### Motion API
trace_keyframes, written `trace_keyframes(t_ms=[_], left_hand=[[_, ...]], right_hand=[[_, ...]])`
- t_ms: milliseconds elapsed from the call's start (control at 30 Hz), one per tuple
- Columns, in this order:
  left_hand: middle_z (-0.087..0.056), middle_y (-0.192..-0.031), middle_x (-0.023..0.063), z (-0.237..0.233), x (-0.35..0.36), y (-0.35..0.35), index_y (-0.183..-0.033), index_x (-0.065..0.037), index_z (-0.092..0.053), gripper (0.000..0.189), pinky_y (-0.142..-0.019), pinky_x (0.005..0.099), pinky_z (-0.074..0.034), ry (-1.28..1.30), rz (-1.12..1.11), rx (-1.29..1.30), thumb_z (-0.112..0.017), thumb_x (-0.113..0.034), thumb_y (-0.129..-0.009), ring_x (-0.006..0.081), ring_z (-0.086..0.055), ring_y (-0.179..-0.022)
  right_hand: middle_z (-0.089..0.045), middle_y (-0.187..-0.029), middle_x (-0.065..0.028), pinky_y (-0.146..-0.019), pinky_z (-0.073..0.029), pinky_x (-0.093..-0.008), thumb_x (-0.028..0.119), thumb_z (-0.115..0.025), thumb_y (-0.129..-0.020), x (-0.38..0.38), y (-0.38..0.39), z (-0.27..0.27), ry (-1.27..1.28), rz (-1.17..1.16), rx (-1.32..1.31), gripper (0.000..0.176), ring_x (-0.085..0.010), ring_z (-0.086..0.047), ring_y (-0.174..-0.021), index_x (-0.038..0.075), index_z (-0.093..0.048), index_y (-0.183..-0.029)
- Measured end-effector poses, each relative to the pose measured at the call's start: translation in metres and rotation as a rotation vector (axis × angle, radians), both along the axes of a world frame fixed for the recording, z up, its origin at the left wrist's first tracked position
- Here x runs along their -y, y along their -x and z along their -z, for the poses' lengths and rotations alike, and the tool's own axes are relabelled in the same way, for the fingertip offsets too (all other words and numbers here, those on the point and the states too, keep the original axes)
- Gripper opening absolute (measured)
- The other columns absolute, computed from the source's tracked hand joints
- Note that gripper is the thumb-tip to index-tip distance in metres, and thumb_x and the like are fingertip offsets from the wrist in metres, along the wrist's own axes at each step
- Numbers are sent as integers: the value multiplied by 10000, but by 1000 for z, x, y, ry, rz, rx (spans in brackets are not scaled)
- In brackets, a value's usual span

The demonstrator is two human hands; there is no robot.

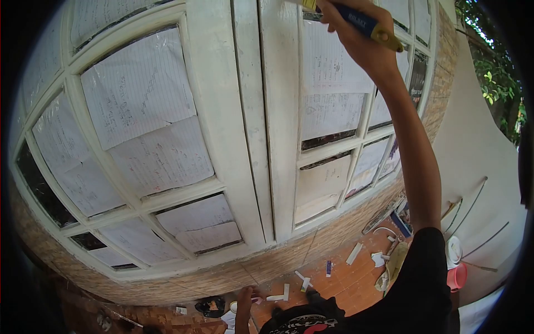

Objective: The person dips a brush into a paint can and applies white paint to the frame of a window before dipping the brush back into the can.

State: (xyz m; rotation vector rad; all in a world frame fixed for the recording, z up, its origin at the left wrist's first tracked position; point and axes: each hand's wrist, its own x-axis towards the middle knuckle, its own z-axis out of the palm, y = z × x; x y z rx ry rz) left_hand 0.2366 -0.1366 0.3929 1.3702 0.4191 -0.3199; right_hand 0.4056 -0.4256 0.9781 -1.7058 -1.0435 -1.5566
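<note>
The working end of the blue-handled tool (359,21) is cut off by the top of the view, so the kind of tool cannot be told. Only a yellow collar, the blue grip with pale lettering too small to read, and a yellow butt show. Dark fisheye corners hide the outer edges of the white window frame (245,128). The writing on the paper sheets (139,94) taped behind its panes is too faint to read. The tool's long axis slants. Its hidden head points up and left toward the top edge of the frame, just right of the central upright, and its yellow butt points down and right, clear of the palm. The right hand (356,34) is raised on an outstretched arm and curled closed around the middle of the grip, with its fingers wrapped over the far side and out of sight. Far below, the left hand (246,295) hangs near the tiled floor (345,284), at the foot of the brick wall (278,261) under the window. It is small and partly hidden behind the black shirt, and whether it is spread or closed cannot be told. White scraps lie scattered on the floor around it.
</note>
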Motion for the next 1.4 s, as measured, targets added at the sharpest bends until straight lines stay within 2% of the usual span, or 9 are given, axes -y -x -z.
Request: trace_keyframes(t_ms=[100, 167, 267, 600, 833, 900, 967, 1100, 1400], left_hand=[[-628, -933, 99, 0, 0, 3, -1053, -58, -533, 282, -733, 345, -468, 5, -1, -22, -417, -288, -936, 213, -618, -840], [-626, -932, 100, 1, 3, 9, -1054, -56, -532, 283, -735, 346, -469, 28, 3, -20, -415, -286, -937, 213, -618, -840], [-620, -938, 101, 5, 3, 10, -1057, -57, -529, 280, -734, 349, -469, 11, 6, -81, -412, -281, -937, 215, -619, -838], [-620, -925, 96, -2, 1, -3, -1081, -50, -529, 289, -739, 351, -467, 14, 72, -4, -429, -275, -929, 208, -614, -847], [-631, -917, 93, -5, 1, -12, -1092, -52, -531, 309, -739, 343, -466, -8, 83, 58, -449, -298, -924, 200, -607, -865], [-631, -924, 95, 3, -4, -9, -1095, -55, -528, 311, -741, 341, -465, -7, 77, 49, -452, -302, -924, 200, -608, -866], [-631, -931, 96, 11, -4, -5, -1098, -57, -524, 313, -742, 339, -464, -1, 73, 40, -455, -306, -923, 199, -608, -867], [-621, -969, 109, 12, -3, 7, -1107, -59, -515, 319, -741, 333, -463, 1, 34, -43, -451, -312, -925, 208, -613, -863], [-620, -907, 78, 5, -9, 14, -1065, -59, -524, 283, -697, 308, -464, 19, 12, -73, -491, -279, -891, 183, -621, -819]], right_hand=[[-654, -751, -84, -529, -465, -194, 71, -631, -826, -4, -12, -12, 2, 16, 48, 117, -76, -588, -613, -22, -646, -896], [-604, -694, -113, -546, -471, -273, 62, -645, -789, 2, -36, 17, 127, 122, 290, 100, -197, -580, -558, 6, -639, -872], [-541, -655, -84, -517, -439, -248, 8, -633, -805, -12, -11, 119, 138, 100, -114, 87, -108, -524, -548, -4, -568, -749], [-583, -744, -153, -630, -462, -383, 28, -586, -776, 2, 18, 391, 616, -201, -1119, 71, -338, -582, -686, 4, -541, -825], [-583, -721, -139, -597, -462, -342, 42, -586, -808, -3, 9, 137, 525, -38, -793, 73, -251, -556, -590, -30, -594, -806], [-617, -758, -84, -559, -454, -259, 81, -623, -822, -2, 16, 85, 521, 92, -290, 93, -152, -576, -629, 24, -631, -895], [-594, -762, -134, -570, -467, -335, 93, -573, -852, -8, 30, 49, 461, 248, 39, 122, -258, -589, -624, 14, -562, -944], [-582, -800, -110, -573, -486, -324, 93, -587, -828, -6, 15, 55, 346, 397, 107, 176, -238, -602, -730, 57, -508, -981], [-517, -896, -51, -825, -505, -251, 68, -618, -694, 6, 11, 237, 1110, 390, -16, 173, -175, -551, -940, 58, -500, -820]])
